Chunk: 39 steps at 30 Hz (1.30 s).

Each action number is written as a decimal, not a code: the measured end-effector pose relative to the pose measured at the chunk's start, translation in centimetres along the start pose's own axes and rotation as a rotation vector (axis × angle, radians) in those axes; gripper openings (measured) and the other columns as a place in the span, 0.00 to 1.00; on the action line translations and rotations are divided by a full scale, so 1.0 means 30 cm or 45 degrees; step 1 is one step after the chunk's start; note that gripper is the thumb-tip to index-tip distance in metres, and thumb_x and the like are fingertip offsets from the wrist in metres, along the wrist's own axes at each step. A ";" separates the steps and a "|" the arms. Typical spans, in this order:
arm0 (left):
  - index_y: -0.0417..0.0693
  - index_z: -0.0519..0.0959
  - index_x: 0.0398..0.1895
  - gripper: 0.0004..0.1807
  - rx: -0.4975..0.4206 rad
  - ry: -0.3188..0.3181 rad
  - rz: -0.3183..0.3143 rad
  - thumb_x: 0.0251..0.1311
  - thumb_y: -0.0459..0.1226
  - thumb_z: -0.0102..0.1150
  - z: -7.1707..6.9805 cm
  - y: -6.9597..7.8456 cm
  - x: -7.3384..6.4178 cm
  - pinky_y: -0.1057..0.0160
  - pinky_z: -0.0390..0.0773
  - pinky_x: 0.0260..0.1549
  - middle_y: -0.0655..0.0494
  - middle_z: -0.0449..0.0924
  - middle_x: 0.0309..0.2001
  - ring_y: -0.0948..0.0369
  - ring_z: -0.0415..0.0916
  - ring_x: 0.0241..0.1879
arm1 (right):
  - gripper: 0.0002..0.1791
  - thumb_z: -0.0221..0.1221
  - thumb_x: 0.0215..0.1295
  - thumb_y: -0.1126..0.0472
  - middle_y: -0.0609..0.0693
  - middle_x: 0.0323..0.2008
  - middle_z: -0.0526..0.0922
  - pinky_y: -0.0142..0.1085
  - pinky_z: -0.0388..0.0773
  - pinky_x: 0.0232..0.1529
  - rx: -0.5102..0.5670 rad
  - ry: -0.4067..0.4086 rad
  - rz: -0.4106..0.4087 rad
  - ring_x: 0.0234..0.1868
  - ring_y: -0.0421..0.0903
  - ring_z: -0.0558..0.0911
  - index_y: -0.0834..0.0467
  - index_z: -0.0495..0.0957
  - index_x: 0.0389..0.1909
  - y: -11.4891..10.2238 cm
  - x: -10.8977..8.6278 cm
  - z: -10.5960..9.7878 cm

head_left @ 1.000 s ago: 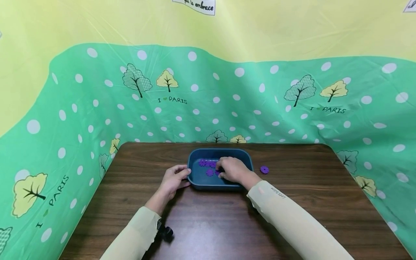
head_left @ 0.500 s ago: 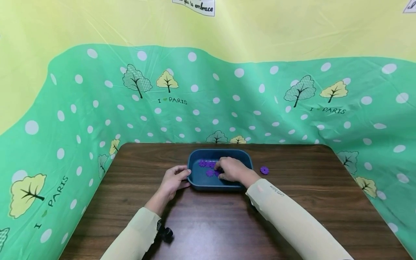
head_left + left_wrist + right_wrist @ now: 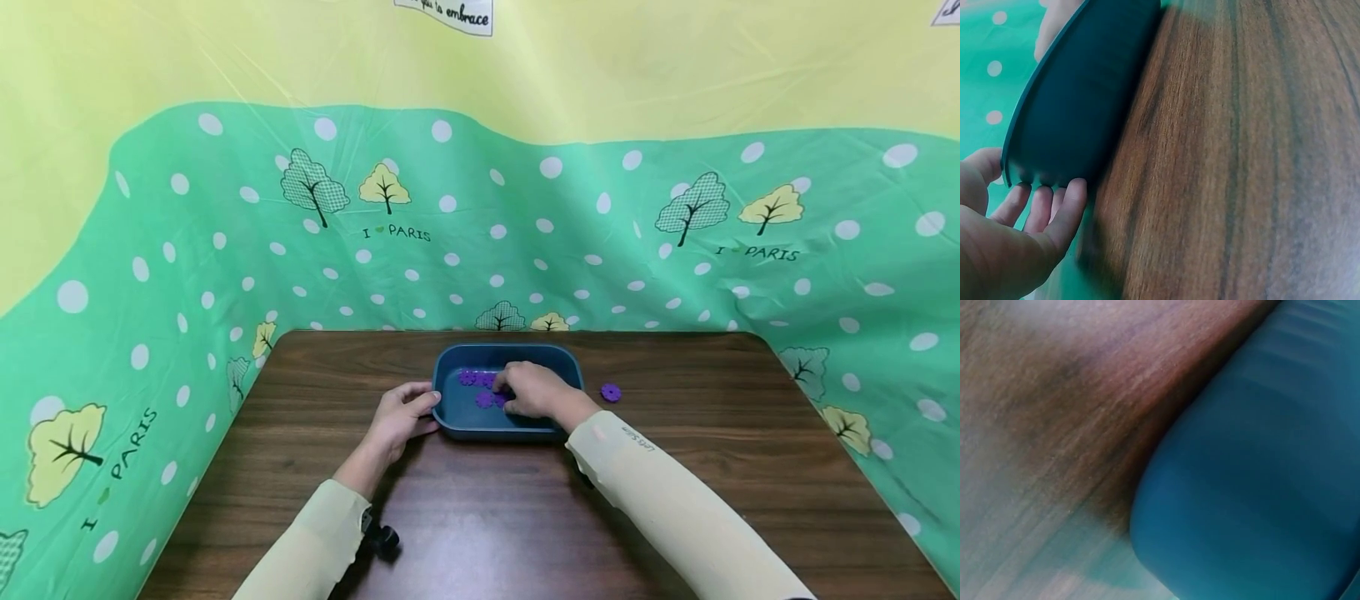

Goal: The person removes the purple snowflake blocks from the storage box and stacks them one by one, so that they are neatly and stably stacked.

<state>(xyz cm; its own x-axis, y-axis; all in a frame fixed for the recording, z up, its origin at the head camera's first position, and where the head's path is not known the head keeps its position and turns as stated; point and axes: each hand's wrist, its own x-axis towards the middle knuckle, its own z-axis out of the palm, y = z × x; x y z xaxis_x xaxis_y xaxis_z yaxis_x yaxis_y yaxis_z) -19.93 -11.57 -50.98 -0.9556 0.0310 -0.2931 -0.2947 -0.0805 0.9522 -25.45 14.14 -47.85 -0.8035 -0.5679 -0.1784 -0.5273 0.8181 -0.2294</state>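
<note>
A dark blue rectangular bin (image 3: pixel 495 434) stands near the table's far edge. My left hand (image 3: pixel 398 417) holds its left end, thumb over the rim and fingers against the outer wall; the left wrist view shows this grip on the bin wall (image 3: pixel 1079 94). Inside the bin lie several purple flower-shaped plastic pieces (image 3: pixel 484 400). My right hand (image 3: pixel 534 390) reaches over the right front rim, its bent fingers down among these pieces. Purple shows beside the fingertips, but whether they pinch a piece is hidden. In the right wrist view only the outer bin wall (image 3: pixel 1241 487) and tabletop show.
One purple flower-shaped piece (image 3: pixel 611 392) lies on the table right of the bin. The dark wood-grain table (image 3: pixel 480 517) reaches back to a green and yellow patterned cloth (image 3: pixel 525 208). A black wrist camera (image 3: pixel 386 542) sits under the left forearm.
Both hands and the bin stay almost still. The right sleeve has shifted very slightly to the left.
</note>
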 end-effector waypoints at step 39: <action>0.37 0.78 0.61 0.21 0.007 0.018 -0.012 0.67 0.34 0.64 0.003 0.003 -0.010 0.52 0.89 0.43 0.47 0.80 0.46 0.57 0.82 0.41 | 0.17 0.69 0.63 0.60 0.48 0.46 0.83 0.42 0.84 0.47 0.252 0.164 -0.067 0.44 0.45 0.82 0.57 0.86 0.52 0.073 -0.090 -0.055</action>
<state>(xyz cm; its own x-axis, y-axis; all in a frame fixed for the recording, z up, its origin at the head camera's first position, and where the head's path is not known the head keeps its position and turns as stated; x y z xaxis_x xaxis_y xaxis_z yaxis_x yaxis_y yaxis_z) -19.67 -11.50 -50.81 -0.9528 0.0178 -0.3032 -0.3036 -0.0746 0.9499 -24.89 17.61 -46.28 -0.8115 -0.5830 -0.0407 -0.5153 0.7466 -0.4207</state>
